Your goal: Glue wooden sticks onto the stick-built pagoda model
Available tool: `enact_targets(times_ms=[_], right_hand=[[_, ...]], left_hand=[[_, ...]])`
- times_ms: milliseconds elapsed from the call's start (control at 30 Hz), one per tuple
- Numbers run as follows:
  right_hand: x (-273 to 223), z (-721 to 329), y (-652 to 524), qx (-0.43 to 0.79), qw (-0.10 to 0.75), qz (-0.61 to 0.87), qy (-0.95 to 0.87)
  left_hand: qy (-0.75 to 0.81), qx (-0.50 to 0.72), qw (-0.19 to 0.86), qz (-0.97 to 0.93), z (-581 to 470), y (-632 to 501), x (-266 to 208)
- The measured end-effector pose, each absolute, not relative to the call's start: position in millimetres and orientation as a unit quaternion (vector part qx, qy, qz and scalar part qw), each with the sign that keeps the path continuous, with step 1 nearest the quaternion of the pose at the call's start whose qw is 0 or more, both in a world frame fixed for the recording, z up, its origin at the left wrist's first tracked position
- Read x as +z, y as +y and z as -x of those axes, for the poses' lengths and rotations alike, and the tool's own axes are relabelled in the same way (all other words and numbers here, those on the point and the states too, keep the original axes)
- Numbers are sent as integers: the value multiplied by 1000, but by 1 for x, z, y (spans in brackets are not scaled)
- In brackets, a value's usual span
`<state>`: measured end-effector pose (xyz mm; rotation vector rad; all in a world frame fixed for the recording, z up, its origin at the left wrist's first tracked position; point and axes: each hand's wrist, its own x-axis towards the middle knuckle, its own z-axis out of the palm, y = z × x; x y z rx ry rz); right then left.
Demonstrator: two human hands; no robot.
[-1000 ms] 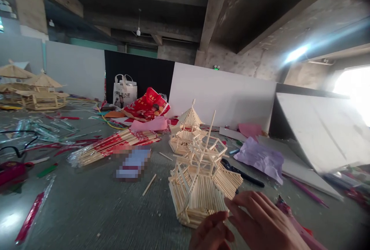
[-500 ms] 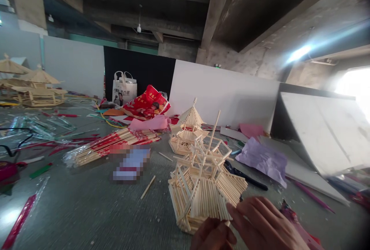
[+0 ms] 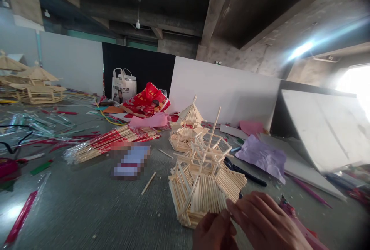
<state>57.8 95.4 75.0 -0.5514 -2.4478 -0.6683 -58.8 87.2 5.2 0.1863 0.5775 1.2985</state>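
Observation:
A pagoda model made of pale wooden sticks (image 3: 202, 180) stands on the grey table near the bottom middle, with one long stick rising from its open top frame. My left hand (image 3: 215, 232) sits low at the bottom edge, its fingers curled against the model's lower front. My right hand (image 3: 266, 223) lies beside it, fingertips touching the edge of the slatted roof panel. Whether either hand pinches a loose stick is hidden. A smaller finished pagoda (image 3: 187, 126) stands just behind.
A wrapped bundle of chopsticks (image 3: 110, 144) lies left of centre, with a loose stick (image 3: 148, 183) nearer me. Black scissors (image 3: 245, 174) and purple paper (image 3: 261, 156) lie to the right. White boards (image 3: 320, 126), a red bag (image 3: 146, 103) and further stick models (image 3: 34, 86) ring the table.
The view has tipped slightly, so the model sits a little higher and closer. Both hands have stayed at its lower front, the left one showing more.

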Motion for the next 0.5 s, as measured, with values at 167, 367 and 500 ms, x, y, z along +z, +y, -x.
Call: enact_targets(times_ms=[167, 367, 500], right_hand=[[71, -61, 95, -276, 264, 192, -904], [76, -58, 92, -305, 259, 185, -898], [78, -56, 90, -291, 274, 191, -897]], left_hand=[[288, 593, 748, -82, 58, 86, 13], [310, 573, 750, -115, 58, 86, 14], [311, 563, 753, -136, 59, 87, 10]])
